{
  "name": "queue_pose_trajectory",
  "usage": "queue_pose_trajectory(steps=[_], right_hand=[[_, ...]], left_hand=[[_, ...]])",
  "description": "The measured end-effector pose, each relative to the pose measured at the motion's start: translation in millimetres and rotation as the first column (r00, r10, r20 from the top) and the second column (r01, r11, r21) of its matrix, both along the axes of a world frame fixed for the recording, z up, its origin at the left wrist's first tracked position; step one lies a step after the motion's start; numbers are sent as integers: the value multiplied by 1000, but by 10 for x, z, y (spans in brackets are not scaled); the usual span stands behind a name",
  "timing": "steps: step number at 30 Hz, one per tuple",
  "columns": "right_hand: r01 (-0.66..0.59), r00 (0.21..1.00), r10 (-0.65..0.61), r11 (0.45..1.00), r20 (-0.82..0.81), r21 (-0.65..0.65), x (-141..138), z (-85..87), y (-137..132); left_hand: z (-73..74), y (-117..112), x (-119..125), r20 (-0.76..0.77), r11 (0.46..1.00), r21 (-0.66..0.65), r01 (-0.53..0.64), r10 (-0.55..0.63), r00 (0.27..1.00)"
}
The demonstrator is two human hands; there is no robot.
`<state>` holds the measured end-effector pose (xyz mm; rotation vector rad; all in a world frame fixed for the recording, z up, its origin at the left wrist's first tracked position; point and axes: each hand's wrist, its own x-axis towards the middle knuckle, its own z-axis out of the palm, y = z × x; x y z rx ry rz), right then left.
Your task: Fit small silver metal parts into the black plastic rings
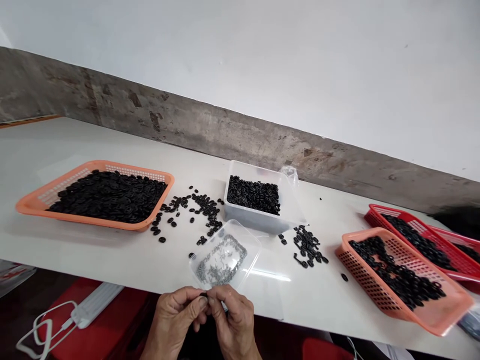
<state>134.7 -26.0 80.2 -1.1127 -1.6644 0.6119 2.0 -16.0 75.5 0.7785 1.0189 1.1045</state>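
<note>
The left hand [174,320] and right hand [235,316] pinch a small black part [203,294] between their fingertips. The part is at the surface's [112,262] near edge, beside the clear tray [252,244] of small grey pieces [204,271].

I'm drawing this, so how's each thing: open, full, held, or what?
Left orange basket: heaped with black oval pieces
White plastic box: open, partly filled with black parts
Clear tray: open, holding tiny metallic bits
Right orange basket: partly filled
Red baskets: holding black links
Loose black pieces: scattered
Left hand: pinching a black piece
Right hand: touching that piece, grip unclear
</note>
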Motion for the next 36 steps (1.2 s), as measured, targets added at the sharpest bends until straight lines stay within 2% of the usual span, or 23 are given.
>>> queue_pose_trajectory(steps=[5,9,11,12,13,16,19,22,25,28,30,33,36], right_hand=[[-65,998,65,998,20,-24,-41,-78,51],[-128,985,130,991,113,-31,-114,25,207],[-123,954,142,988,263,-88,-187,107,426],[-102,914,144,986,380,-129,-239,139,579],[-70,835,149,983,529,-167,-302,159,755],[-66,733,197,973,651,-219,-546,121,1349],[-55,617,262,955,742,-292,-812,-25,1853],[-19,522,297,941,799,-338,-1015,-178,2134],[14,472,312,932,825,-361,-1112,-280,2218],[38,478,319,923,818,-383,-1128,-322,2203],[51,519,317,915,794,-399,-1117,-313,2185],[39,629,318,899,710,-437,-1076,-219,2162],[-47,777,331,878,535,-476,-981,-35,2044]], left_hand=[[-50,46,-59,75,1000,-4,14,-14,997],[-114,110,-219,159,997,-41,-71,76,984],[-158,144,-337,203,988,-89,-127,142,969],[-181,158,-401,221,981,-123,-153,177,959],[-205,169,-466,237,972,-157,-177,211,948],[-263,187,-654,274,939,-251,-233,300,914],[-284,196,-820,303,906,-317,-280,377,875],[-281,205,-958,313,872,-358,-333,448,837],[-277,211,-1043,307,833,-380,-401,523,795],[-272,213,-1059,307,807,-396,-438,566,765],[-268,213,-1044,321,813,-393,-430,559,765],[-263,213,-1014,341,830,-387,-402,534,774],[-253,203,-985,360,847,-384,-366,503,786]])
